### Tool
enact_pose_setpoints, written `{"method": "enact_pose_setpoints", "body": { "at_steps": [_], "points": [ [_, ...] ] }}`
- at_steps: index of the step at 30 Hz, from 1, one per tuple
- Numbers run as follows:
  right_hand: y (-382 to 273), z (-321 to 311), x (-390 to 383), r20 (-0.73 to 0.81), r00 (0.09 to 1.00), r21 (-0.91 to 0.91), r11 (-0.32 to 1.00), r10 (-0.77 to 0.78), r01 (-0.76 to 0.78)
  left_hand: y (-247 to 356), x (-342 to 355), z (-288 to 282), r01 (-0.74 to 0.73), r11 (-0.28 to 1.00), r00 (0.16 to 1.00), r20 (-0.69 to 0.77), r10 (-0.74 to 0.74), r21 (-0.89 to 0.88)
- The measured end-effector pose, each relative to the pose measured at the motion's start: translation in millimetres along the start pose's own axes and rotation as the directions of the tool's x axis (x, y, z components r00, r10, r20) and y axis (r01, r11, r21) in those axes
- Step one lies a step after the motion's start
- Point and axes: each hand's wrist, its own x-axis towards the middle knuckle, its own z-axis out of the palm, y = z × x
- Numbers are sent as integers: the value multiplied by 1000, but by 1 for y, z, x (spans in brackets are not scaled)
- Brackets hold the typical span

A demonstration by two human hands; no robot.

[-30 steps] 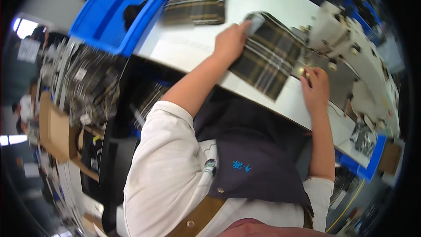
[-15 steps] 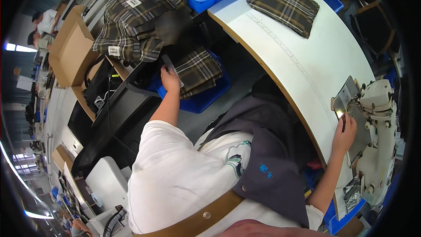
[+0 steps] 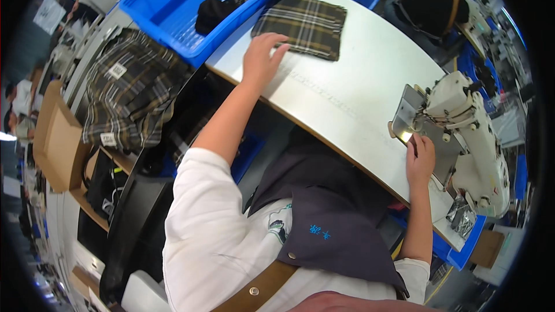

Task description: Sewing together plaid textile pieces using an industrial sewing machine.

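My left hand (image 3: pixel 263 60) is over the white table at its far left, its thumb and fingers apart with nothing between them. Its fingertips reach the near left edge of a flat, folded plaid fabric piece (image 3: pixel 306 26) in brown, black and white. At the right, my right hand (image 3: pixel 421 159) rests by the metal bed plate of a white sewing machine (image 3: pixel 454 101). Its fingers are curled around a small dark thing that I cannot make out. A bright light spot falls on the plate beside its fingertips.
A blue bin (image 3: pixel 173 14) holding dark and plaid cloth adjoins the table (image 3: pixel 352 86) at far left. Plaid garments (image 3: pixel 130 86) are heaped on the left, beside an open cardboard box (image 3: pixel 55 138). Another person (image 3: pixel 430 3) sits beyond the table.
My left hand has left the plaid cloth in the low blue bin and a grey strip there, moving up to the table. My view has turned; my right hand stays by the machine.
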Motion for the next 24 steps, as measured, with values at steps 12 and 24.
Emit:
{"method": "enact_pose_setpoints", "body": {
  "at_steps": [12,24],
  "points": [
    [-2,-8,1,-22,999,59,998,23,-22,-2,73,93,236,972,883,415,-221,15],
    [5,-9,-2,-64,998,128,992,-7,15,78,67,95,262,960,861,473,-186,-101]
  ]
}}
